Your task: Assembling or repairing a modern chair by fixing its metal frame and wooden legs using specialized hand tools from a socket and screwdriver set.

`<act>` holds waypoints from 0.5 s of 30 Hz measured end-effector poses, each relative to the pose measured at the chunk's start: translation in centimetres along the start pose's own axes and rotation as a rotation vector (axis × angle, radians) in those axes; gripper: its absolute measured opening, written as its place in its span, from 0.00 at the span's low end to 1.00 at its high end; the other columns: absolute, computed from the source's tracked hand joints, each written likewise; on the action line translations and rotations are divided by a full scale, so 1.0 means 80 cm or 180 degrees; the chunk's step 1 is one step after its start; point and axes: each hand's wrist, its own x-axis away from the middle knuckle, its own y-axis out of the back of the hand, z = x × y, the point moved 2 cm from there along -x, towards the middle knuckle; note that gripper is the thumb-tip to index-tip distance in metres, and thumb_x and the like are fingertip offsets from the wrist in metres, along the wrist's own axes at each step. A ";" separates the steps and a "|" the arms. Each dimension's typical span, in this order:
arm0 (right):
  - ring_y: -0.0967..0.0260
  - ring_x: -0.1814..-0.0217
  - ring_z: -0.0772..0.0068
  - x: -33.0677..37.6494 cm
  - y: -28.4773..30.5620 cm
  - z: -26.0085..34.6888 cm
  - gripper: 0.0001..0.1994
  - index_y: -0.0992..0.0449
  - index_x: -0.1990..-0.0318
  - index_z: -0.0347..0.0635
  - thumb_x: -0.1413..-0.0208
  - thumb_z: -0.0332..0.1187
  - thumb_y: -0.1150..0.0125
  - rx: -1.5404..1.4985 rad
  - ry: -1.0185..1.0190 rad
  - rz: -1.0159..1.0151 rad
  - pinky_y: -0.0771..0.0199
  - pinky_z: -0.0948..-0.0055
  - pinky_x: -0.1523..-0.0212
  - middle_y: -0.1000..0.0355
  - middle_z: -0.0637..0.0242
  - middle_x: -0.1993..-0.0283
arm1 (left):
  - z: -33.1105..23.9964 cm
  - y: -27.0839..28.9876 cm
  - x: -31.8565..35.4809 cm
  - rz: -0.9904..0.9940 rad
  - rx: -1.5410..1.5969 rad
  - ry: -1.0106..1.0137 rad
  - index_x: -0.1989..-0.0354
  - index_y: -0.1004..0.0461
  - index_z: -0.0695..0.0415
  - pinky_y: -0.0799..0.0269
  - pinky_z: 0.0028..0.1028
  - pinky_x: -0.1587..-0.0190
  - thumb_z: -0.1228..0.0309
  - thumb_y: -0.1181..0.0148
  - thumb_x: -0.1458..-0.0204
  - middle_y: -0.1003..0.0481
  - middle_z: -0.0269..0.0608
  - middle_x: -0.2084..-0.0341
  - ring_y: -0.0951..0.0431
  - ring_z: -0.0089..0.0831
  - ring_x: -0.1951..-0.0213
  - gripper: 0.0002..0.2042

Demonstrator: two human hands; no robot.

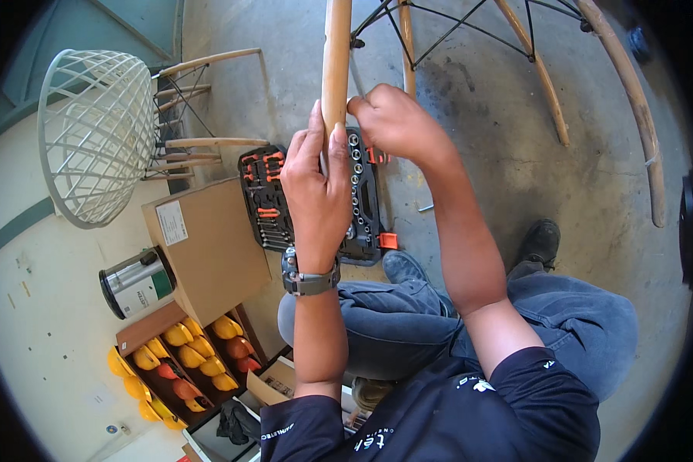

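Observation:
A light wooden chair leg [336, 61] points down toward me from the top of the head view. My left hand [316, 173], with a watch on its wrist, is wrapped round the leg's lower end. Close against the leg's right side, my right hand [396, 123] is closed with its fingers curled; whatever they hold, if anything, is hidden. Black metal rods [439, 38] join this leg to other wooden legs [543, 85] of the chair. Below my hands lies an opened black tool case [369, 208] with sockets, wrenches and orange-handled tools, partly covered by my left hand.
A white lattice chair [96, 138] with wooden legs is at the left, above a cardboard box [208, 246]. Beside the box stands a metal bin [137, 283]. Yellow and orange helmets [192, 354] fill a shelf at lower left. A small bent metal tool [426, 208] lies on the concrete floor.

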 end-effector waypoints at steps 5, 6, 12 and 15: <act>0.27 0.61 0.36 0.029 0.015 0.021 0.17 0.23 0.69 0.31 0.44 0.38 0.51 -0.0373 -0.0204 -0.0046 0.29 0.50 0.57 0.27 0.38 0.68 | 0.000 0.008 0.003 0.0031 -0.0153 0.0022 0.36 0.33 0.62 0.33 0.18 0.74 0.70 0.47 0.35 0.32 0.30 0.71 0.33 0.12 0.75 0.20; 0.27 0.61 0.36 0.029 0.017 0.021 0.17 0.23 0.69 0.31 0.44 0.38 0.51 -0.0342 -0.0226 -0.0052 0.29 0.50 0.57 0.27 0.38 0.68 | 0.001 0.006 0.001 0.0035 -0.0131 -0.0011 0.36 0.33 0.63 0.33 0.18 0.74 0.70 0.47 0.35 0.32 0.30 0.71 0.33 0.12 0.75 0.20; 0.26 0.64 0.41 0.022 0.032 0.025 0.13 0.23 0.69 0.34 0.45 0.36 0.50 0.0468 0.0477 0.0025 0.28 0.49 0.61 0.28 0.43 0.71 | 0.000 0.004 0.000 0.0066 -0.0050 0.0011 0.36 0.33 0.62 0.32 0.17 0.73 0.69 0.47 0.35 0.31 0.30 0.70 0.33 0.12 0.74 0.20; 0.25 0.65 0.44 0.022 0.041 0.034 0.12 0.23 0.70 0.34 0.46 0.35 0.48 0.1309 0.1263 -0.0095 0.26 0.50 0.60 0.27 0.45 0.71 | -0.002 0.003 0.002 -0.0014 0.0009 0.0018 0.39 0.31 0.65 0.35 0.32 0.70 0.69 0.46 0.37 0.29 0.46 0.73 0.31 0.31 0.74 0.20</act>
